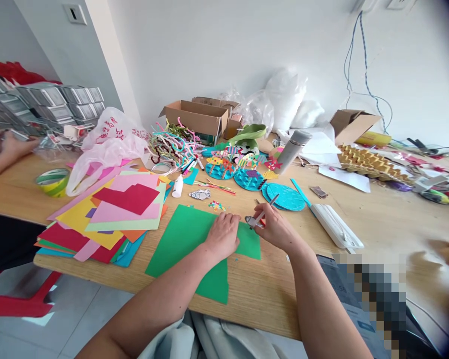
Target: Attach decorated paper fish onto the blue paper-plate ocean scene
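Note:
Green paper (183, 239) lies on the table in front of me, and a smaller green piece (250, 244) is beside its right edge. My left hand (223, 233) rests on the green paper near its upper right, fingers curled down. My right hand (277, 225) is closed around a pen (273, 200) above the small green piece. A small grey fish cutout (250, 221) shows by the right fingertips. Another fish cutout (199, 194) lies farther back, near a white glue bottle (177, 186) and some colourful paper scraps (217, 205).
Stacked coloured paper (127, 199) and green tape (53, 181) lie left. Behind are pipe cleaners (172, 144), blue discs (284, 196) and a grey bottle (294, 149). A white case (336, 225) is right. Other people's hands (17, 147) show at both edges.

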`<state>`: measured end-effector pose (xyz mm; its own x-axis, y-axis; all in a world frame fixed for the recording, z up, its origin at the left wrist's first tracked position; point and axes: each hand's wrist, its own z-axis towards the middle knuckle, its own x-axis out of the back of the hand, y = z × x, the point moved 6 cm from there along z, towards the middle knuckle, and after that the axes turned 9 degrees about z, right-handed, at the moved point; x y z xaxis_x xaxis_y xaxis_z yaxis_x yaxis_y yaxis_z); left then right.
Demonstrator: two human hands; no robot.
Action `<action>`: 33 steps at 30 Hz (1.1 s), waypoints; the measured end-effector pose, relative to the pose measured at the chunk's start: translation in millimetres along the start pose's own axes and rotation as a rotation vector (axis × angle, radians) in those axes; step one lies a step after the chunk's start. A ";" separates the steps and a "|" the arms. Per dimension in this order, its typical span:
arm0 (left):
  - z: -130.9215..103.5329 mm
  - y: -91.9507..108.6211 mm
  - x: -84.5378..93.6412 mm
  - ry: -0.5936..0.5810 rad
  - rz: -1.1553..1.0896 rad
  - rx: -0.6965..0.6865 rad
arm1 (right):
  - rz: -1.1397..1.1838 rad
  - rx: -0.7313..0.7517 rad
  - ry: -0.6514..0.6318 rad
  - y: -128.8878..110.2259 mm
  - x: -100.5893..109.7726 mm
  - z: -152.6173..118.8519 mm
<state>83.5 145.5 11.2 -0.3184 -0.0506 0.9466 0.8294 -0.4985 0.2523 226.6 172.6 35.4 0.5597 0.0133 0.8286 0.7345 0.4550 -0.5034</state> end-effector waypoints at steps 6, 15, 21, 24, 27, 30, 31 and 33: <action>0.9 -1.7 -1.7 0.007 -0.006 0.004 | -0.100 -0.007 -0.072 -5.7 2.4 19.2; 0.7 -0.9 3.5 -0.005 -0.009 0.012 | -0.211 0.012 -0.069 12.4 -10.8 55.3; 0.5 1.8 5.8 -0.016 0.029 -0.004 | -0.093 0.011 0.076 5.8 -1.1 60.3; 0.5 1.7 5.3 -0.018 0.046 -0.008 | 0.103 -0.016 0.211 -11.1 8.8 58.9; -0.6 2.9 13.3 -0.001 0.060 0.004 | 0.289 -0.043 0.353 -26.3 11.9 49.2; -4.3 8.6 35.0 0.025 0.063 -0.020 | 0.351 -0.032 0.506 -31.4 7.6 32.6; -6.5 10.0 44.4 0.023 0.067 -0.038 | 0.362 -0.029 0.554 -29.9 5.3 26.9; -12.8 6.4 65.8 0.020 0.095 -0.069 | 0.383 -0.039 0.638 -22.9 0.9 17.0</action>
<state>62.0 127.9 72.5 -0.2492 -0.1171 0.9614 0.8229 -0.5490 0.1464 203.8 177.3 51.9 0.8847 -0.3605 0.2956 0.4493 0.4902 -0.7469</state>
